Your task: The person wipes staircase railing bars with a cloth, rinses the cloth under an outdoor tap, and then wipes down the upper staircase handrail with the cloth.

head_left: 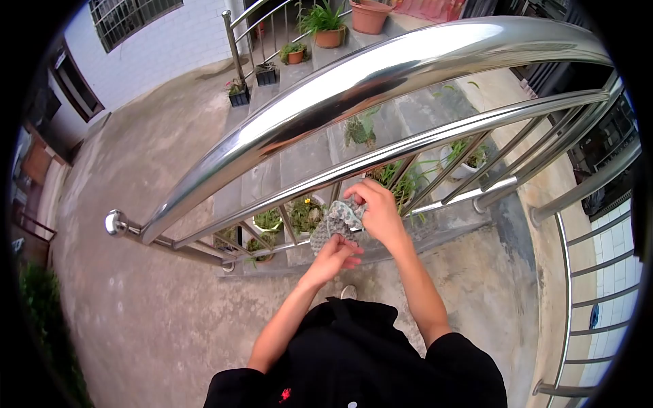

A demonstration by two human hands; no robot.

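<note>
A grey-green patterned cloth (330, 224) hangs bunched up between my hands, in front of the lower bars of a shiny metal stair railing (367, 80). My right hand (378, 212) grips its upper right part with bent fingers. Below it, my left hand (330, 261) has its fingers closed on the cloth's lower edge. The cloth lies close to an upright bar; whether it touches the metal I cannot tell. Folds hide some of the fingertips.
Beyond the railing, grey steps hold potted plants, including a white pot (464, 166) and a terracotta pot (329, 37). The railing's ball end (116, 223) juts out at left. A second barred railing (598, 294) stands at right. My shoe (349, 292) shows on the concrete.
</note>
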